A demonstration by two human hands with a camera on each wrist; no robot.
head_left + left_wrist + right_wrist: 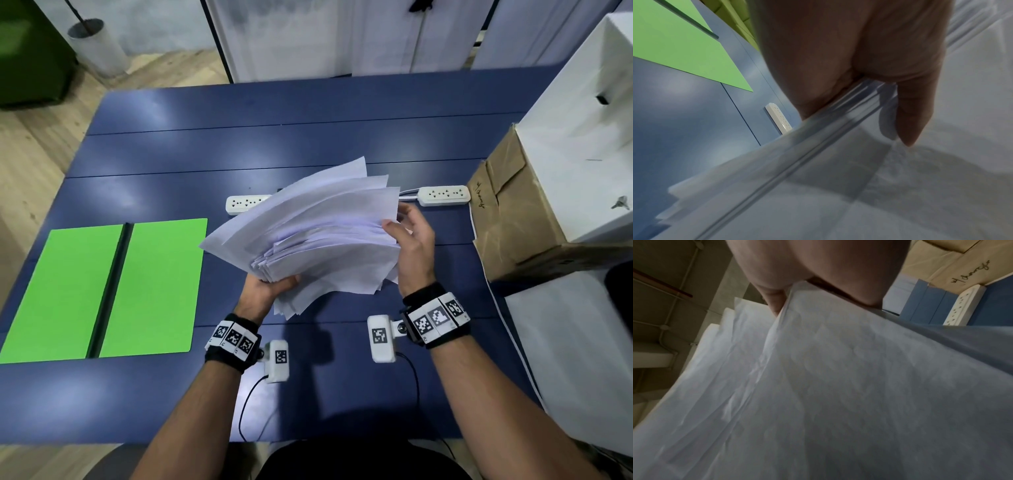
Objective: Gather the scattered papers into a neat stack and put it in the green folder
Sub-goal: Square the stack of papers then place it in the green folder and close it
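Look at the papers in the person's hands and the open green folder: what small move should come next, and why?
Probably stand the papers on edge on the table and tap them square. The left hand grips their near corner and the right hand their right edge, but the sheets fan out unevenly, too ragged for the green folder lying open at the left.
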